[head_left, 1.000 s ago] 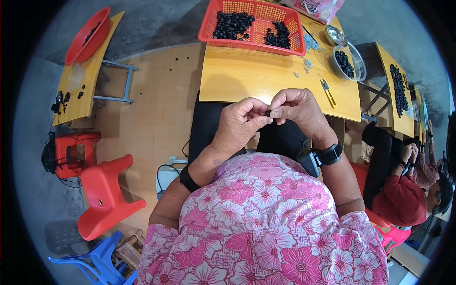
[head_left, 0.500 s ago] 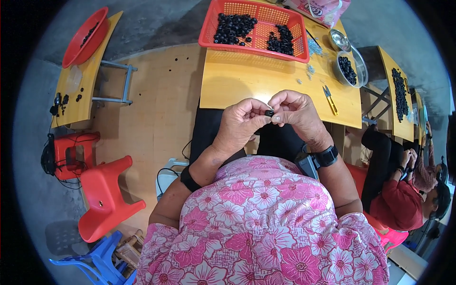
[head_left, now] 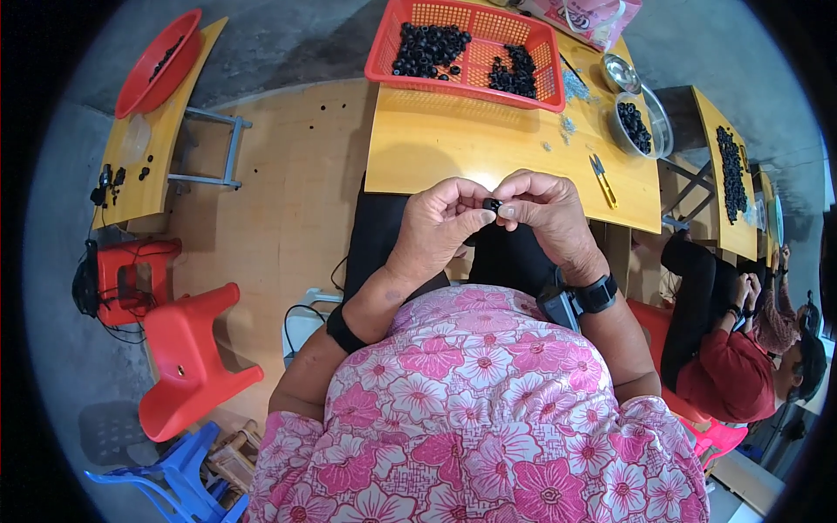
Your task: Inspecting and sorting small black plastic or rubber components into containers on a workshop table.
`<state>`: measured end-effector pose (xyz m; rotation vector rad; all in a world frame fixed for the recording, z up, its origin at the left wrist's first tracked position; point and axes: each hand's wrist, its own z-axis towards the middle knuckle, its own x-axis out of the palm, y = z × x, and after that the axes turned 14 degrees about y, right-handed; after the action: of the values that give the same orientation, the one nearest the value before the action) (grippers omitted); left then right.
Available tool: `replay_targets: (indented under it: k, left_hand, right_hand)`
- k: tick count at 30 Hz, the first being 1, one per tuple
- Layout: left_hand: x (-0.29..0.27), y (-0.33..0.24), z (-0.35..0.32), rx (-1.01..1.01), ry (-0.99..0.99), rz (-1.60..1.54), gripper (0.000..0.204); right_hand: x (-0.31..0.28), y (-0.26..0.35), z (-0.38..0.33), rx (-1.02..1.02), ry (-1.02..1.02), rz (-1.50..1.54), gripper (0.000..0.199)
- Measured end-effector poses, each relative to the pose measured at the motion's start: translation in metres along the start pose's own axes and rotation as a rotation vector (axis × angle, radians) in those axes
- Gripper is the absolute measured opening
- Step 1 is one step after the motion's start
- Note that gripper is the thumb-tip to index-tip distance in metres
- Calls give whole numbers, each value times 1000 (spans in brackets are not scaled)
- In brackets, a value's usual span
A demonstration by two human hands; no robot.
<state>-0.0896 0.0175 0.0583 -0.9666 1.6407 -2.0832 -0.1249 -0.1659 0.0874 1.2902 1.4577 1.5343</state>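
A small black ring-like part [head_left: 492,205] is pinched between my two hands, just past the near edge of the yellow table [head_left: 418,170]. My left hand [head_left: 440,225] grips it from the left with thumb and fingertips. From the other side, the thumb and forefinger of my right hand [head_left: 545,209] are pressed on it. The fingertips hide most of the part. Beyond my hands, a red plastic basket [head_left: 462,93] holds two heaps of black parts: rounder pieces [head_left: 429,48] at left and smaller ones [head_left: 514,74] at right.
Yellow-handled snips [head_left: 603,183] lie at right, near small clear bits [head_left: 568,129]. A clear bowl of black parts [head_left: 634,126] and a metal bowl [head_left: 620,74] stand behind. Red stools [head_left: 192,349] are at left. A person in red [head_left: 728,375] sits at right.
The black part has turned slightly between my fingertips, and both hands stay nearly in place. The whole view has shifted a little.
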Motion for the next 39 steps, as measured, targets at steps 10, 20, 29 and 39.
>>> replay_targets:
  k: [10, 20, 29, 39]
  left_hand:
    - [0, 6, -4, -29, -18, -5, 14]
    - [-3, 2, -1, -24, -25, -47, 13]
    - [-15, 9, 6, -125, 65, 45, 14]
    - [-49, 42, 50, -59, 19, -17, 15]
  right_hand:
    - [4, -4, -2, -15, 23, 56, 14]
    - [6, -3, 5, 52, -19, 77, 10]
    - [-2, -7, 12, 45, 16, 55, 8]
    - [-57, 45, 63, 16, -240, -515, 9]
